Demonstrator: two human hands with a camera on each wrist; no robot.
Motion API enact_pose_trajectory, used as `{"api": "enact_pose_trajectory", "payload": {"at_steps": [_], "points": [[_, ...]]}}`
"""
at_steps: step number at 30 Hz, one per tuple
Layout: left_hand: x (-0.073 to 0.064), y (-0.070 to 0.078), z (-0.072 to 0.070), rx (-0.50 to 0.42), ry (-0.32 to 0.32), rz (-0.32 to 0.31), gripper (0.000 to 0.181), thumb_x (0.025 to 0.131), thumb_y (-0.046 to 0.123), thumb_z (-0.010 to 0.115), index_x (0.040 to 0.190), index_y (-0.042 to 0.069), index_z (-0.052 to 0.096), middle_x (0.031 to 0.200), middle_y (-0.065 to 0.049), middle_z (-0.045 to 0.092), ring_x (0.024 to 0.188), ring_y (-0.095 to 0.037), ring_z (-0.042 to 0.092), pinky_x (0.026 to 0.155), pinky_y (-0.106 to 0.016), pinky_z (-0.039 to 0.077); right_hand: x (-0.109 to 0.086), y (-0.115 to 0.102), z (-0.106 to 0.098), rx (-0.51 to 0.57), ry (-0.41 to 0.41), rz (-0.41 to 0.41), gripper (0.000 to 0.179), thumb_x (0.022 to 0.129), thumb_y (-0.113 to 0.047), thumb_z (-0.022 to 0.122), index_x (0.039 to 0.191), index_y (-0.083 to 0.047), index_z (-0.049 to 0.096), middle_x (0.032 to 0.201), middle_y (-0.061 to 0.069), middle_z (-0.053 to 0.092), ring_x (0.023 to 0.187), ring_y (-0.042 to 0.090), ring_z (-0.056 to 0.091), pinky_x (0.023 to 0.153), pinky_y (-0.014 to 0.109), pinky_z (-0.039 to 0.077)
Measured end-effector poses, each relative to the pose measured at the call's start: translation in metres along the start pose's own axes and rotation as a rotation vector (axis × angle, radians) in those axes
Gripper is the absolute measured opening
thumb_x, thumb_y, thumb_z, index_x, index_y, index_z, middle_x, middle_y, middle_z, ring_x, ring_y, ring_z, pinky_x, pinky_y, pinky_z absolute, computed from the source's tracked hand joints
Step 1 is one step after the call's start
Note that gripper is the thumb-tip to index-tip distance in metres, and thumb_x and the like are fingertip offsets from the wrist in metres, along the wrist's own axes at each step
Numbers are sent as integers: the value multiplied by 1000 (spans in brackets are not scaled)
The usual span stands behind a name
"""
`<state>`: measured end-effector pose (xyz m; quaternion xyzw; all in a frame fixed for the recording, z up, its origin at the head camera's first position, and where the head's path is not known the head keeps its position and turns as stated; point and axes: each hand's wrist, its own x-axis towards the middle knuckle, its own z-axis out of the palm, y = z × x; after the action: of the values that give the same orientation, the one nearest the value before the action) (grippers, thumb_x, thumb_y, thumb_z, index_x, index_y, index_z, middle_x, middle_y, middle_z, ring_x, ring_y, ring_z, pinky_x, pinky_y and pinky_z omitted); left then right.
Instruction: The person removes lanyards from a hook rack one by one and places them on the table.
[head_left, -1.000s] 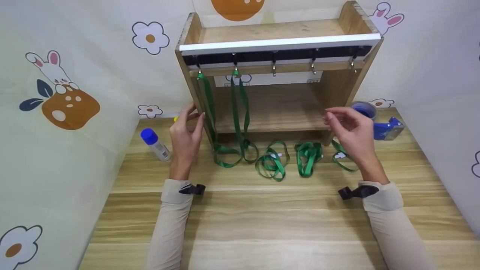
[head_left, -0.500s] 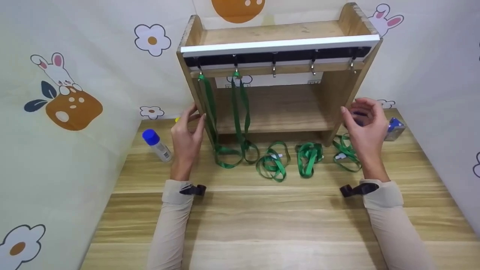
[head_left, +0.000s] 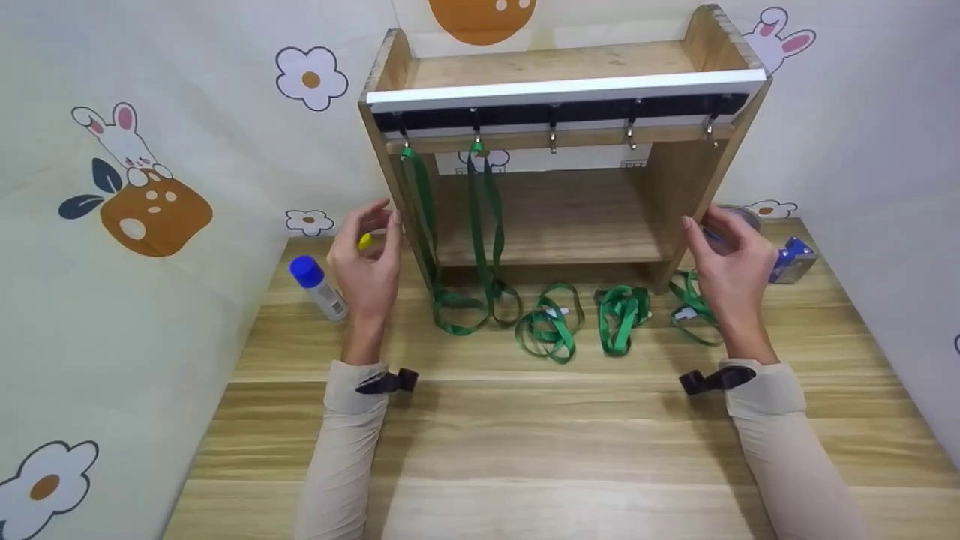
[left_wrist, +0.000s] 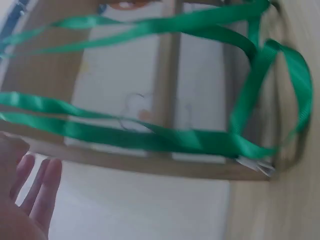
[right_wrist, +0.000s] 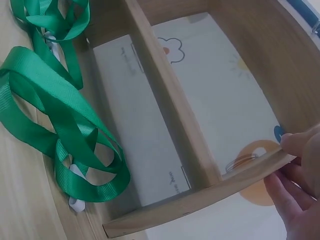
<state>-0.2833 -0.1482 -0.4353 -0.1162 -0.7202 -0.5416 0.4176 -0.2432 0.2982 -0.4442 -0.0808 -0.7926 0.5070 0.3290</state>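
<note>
- Head: wooden rack (head_left: 592, 217) stands upper centre on the desk (head_left: 555, 450). Two green straps (head_left: 475, 214) hang from its left-hand hooks; the three hooks to their right are bare. Three more straps (head_left: 622, 324) lie bunched along the rack's front, centre to centre right.
- Head, change: over the last half second, left hand (head_left: 366, 262) has come off the rack's left panel and sits just beside it, fingers released. Right hand (head_left: 735, 266) has closed in on the right panel, thumb in front. My read: hold on the rack is now right side only, straps not being handled.
- Head, text: blue-capped tube (head_left: 319, 287) at left has a label, too small to read. Wall print behind the rack looks like "TH", partly hidden.
- Left wrist: blurry. Fingers at lower left, loosely extended, nothing grasped. Hanging straps cross the frame.
- Right wrist: thumb and fingers pinch the panel edge, lower right. Bunched straps at left, white clip (right_wrist: 77, 204) at lower left. Two lines of print on the backdrop, illegible.
</note>
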Motion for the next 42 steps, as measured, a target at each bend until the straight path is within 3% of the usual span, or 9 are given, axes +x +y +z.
{"api": "enact_pose_trajectory", "payload": {"at_steps": [3,7,11,15,19,23,26,35,42], "points": [[-4,19,6,9,-2,85,19,100,15,79,117,6,78,107,-7,80,94,-18,77,71,-25,68,0,1,0,-10,-5,1,36,99,-26,82,133,-16,78,133,8,78,125,23,76,105,34,62],[-19,41,23,34,-148,142,23,103,22,77,120,7,79,107,-5,82,91,-13,78,74,-24,68,0,2,0,-8,-9,11,37,99,-27,82,134,-16,78,134,8,78,127,23,75,105,35,62],[-36,53,44,85,-306,82,35,102,26,79,126,1,76,106,-11,81,91,-14,80,76,-22,68,0,2,1,-7,-7,18,37,99,-28,82,134,-17,78,135,7,78,127,22,75,105,31,62],[-42,57,62,159,-372,-7,44,98,25,84,129,-4,72,105,-17,79,90,-19,81,79,-23,68,0,3,0,-6,-2,23,36,99,-28,81,134,-19,78,135,7,78,127,22,75,105,29,62],[-43,57,69,194,-370,-60,44,96,26,86,124,-3,70,103,-17,77,89,-19,80,80,-24,69,-1,4,1,0,0,16,36,99,-27,82,133,-19,78,134,8,78,126,22,75,105,29,62],[-43,56,68,229,-316,-46,46,94,30,87,117,0,61,95,-12,71,82,-17,77,74,-21,67,-2,6,3,3,12,1,36,98,-26,83,133,-17,79,132,8,79,123,22,77,103,28,62],[-45,55,70,255,-301,-29,54,93,33,88,124,-1,59,95,-11,68,79,-16,75,72,-20,67,-2,4,3,7,18,-1,36,98,-25,83,132,-16,79,132,8,79,122,22,77,103,28,63],[-59,49,81,244,-375,55,42,102,24,79,131,-3,67,118,-19,68,93,-21,80,83,-21,67,-3,-1,3,15,2,17,36,99,-25,82,134,-17,78,134,8,78,125,22,76,105,34,62],[-62,45,87,209,-368,73,36,102,22,79,126,-3,71,115,-19,72,91,-19,81,81,-20,67,-4,0,3,21,12,9,35,99,-23,82,132,-16,78,133,10,78,124,23,77,103,29,62]]}}
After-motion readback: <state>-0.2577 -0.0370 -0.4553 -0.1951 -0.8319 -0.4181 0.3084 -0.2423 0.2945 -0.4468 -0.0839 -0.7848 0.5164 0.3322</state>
